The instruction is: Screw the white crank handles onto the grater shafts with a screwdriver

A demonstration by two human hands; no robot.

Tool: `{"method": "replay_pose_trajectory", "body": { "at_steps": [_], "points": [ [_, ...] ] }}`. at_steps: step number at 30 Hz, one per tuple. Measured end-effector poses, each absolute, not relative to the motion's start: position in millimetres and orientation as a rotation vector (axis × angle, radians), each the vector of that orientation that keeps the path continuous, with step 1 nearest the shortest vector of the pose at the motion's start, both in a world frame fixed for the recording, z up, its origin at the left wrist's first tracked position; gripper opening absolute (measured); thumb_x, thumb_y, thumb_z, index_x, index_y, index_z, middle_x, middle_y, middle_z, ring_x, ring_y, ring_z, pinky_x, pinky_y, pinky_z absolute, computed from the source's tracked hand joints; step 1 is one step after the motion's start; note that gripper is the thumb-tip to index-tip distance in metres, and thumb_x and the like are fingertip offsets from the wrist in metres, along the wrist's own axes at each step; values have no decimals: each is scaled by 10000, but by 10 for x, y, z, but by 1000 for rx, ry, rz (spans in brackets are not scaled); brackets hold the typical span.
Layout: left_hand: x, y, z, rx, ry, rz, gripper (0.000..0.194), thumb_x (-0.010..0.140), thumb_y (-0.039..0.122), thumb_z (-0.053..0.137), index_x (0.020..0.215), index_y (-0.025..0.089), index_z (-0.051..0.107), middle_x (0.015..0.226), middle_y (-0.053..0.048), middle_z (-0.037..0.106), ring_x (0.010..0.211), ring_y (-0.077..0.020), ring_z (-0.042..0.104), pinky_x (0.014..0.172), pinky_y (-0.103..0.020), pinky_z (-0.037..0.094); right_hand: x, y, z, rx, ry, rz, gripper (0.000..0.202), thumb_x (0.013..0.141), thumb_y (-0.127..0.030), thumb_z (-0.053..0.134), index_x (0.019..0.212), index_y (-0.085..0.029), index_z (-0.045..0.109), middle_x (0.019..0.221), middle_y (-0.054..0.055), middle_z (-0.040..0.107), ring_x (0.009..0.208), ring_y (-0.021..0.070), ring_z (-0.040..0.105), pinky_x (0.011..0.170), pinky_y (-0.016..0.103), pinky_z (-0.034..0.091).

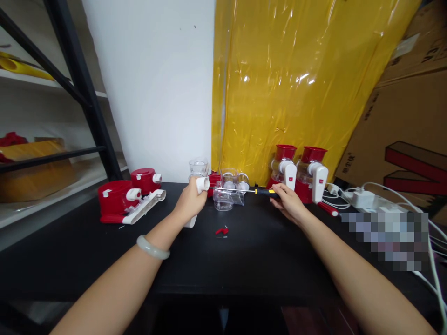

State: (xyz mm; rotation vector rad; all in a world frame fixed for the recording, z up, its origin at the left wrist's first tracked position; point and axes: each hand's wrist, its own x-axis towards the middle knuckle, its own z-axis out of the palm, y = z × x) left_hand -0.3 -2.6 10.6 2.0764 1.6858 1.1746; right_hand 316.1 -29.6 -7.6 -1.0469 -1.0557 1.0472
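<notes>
My left hand (191,201) is wrapped round a white plastic crank housing (202,184), whose round tube end faces right. In my right hand (287,199) is a screwdriver (267,192) with a black and yellow handle. Its long shaft points left at the tube end; I cannot tell whether the tip touches it. Behind the shaft stand clear plastic grater parts (223,204) and metal-looking grater drums (243,181). A small red plastic piece (222,231) lies on the black table below, with tiny metal pins or screws around it.
Two red bases (115,200) and a long white open housing (146,207) lie at the left. Two red-and-white rotary graters (312,174) stand at the back right. White cables and a charger (363,199) lie farther right, beside a large cardboard box (405,125). Shelving (80,93) borders the left.
</notes>
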Motion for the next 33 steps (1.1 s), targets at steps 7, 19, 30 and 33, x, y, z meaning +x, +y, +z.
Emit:
{"method": "replay_pose_trajectory", "body": {
  "at_steps": [7,19,30,33],
  "points": [
    [3,-52,128,2127,1707,1120,374,816,238,495,1186,210,449,890,-71,686,733,-234,680,667,-306,470,3169,-286,-79,-979,-1006,1043,392,647,-509,786,713,-226,522,601,-26,518,499,78,499,347,146,324],
    [-78,0,157,2121,1677,1094,486,712,250,631,1172,229,478,842,-24,681,656,-204,668,620,-287,469,3230,-273,-43,-1033,-1069,830,160,724,-338,621,739,-215,519,437,-70,449,330,64,373,320,168,211],
    [-74,-113,218,2350,1267,780,585,592,264,774,1124,226,532,811,14,690,755,-219,666,668,-291,462,3195,-324,3,-1233,-1135,642,148,652,-322,607,672,-204,520,467,-60,483,347,88,440,321,188,301],
    [-63,-116,185,2386,1248,707,591,581,260,779,1116,227,531,800,13,689,794,-233,668,681,-294,448,3208,-316,-3,-1210,-1123,656,143,647,-317,600,661,-206,511,459,-62,474,340,87,427,312,188,281]
  ]
}}
